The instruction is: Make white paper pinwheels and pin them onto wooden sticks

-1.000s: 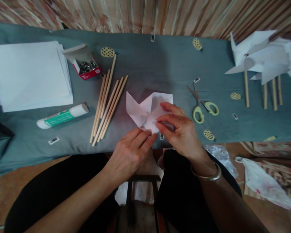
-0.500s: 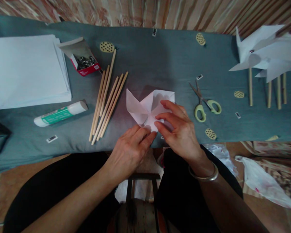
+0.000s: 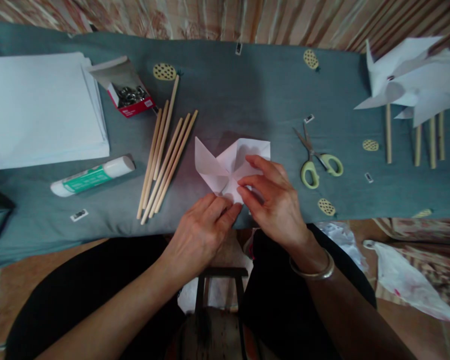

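A white paper pinwheel (image 3: 228,167) with folded blades lies near the table's front edge, between my hands. My left hand (image 3: 204,230) grips its lower edge, thumb and fingers closed on the paper. My right hand (image 3: 275,200) comes over its right side, with thumb and fingertips closed on a folded part close to the centre. The fingers partly cover the right and lower blades. To the right of my right hand lie scissors (image 3: 312,155) with pale green handles, their blades slightly apart.
Several wooden sticks (image 3: 168,170) lie left of the pinwheel. Beyond them are a glue stick (image 3: 92,176), an open red box of metal pins or clips (image 3: 133,100) and a stack of white paper (image 3: 41,110). Pinwheels on sticks (image 3: 416,80) rest at the far right of the cloth-covered table.
My right hand has shifted very slightly left over the pinwheel. My left hand keeps its grip, and the pinwheel stays in place.
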The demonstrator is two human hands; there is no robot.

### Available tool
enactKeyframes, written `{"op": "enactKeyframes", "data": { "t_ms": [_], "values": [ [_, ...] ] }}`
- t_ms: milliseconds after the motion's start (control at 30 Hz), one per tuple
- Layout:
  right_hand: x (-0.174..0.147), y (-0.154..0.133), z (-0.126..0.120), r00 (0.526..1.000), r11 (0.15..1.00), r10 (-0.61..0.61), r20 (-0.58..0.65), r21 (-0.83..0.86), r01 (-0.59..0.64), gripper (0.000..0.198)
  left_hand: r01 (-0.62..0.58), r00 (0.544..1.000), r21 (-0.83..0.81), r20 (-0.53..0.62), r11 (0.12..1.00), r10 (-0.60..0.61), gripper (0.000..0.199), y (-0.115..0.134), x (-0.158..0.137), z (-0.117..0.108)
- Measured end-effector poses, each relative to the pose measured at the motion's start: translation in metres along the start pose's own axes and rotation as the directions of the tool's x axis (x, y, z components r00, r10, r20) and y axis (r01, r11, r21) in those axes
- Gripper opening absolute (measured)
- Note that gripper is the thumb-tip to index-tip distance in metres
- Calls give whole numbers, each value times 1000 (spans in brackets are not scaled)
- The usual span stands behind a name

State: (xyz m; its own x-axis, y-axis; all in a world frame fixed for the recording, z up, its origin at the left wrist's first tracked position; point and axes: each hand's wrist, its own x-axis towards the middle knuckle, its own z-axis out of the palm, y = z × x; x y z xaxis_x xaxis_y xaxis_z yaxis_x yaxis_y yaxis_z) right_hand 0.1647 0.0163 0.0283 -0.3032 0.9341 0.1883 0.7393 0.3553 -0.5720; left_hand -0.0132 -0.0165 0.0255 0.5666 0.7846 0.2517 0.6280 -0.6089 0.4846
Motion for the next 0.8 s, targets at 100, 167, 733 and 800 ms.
{"op": "enactKeyframes", "data": {
  "t_ms": [100, 167, 733, 800],
  "values": [
    [0, -1, 1, 1000, 999, 24, 3, 39, -24, 16, 3, 1000, 1, -2, 1000, -3, 21, 0, 0, 0],
    [1, -1, 1, 1000, 999, 26, -1, 48, -26, 18, 2, 1000, -2, -6, 1000, -2, 21, 0, 0, 0],
    [-6, -2, 12, 995, 991, -103, -10, -88, 102, 24, 6, 1000, 0, 27, 1000, -6, 21, 0, -1, -1],
    [-7, -2, 13, 994, 989, -107, -15, -101, 105, 24, 12, 999, -3, 32, 1000, -12, 21, -1, -1, -1]
  ]
}}
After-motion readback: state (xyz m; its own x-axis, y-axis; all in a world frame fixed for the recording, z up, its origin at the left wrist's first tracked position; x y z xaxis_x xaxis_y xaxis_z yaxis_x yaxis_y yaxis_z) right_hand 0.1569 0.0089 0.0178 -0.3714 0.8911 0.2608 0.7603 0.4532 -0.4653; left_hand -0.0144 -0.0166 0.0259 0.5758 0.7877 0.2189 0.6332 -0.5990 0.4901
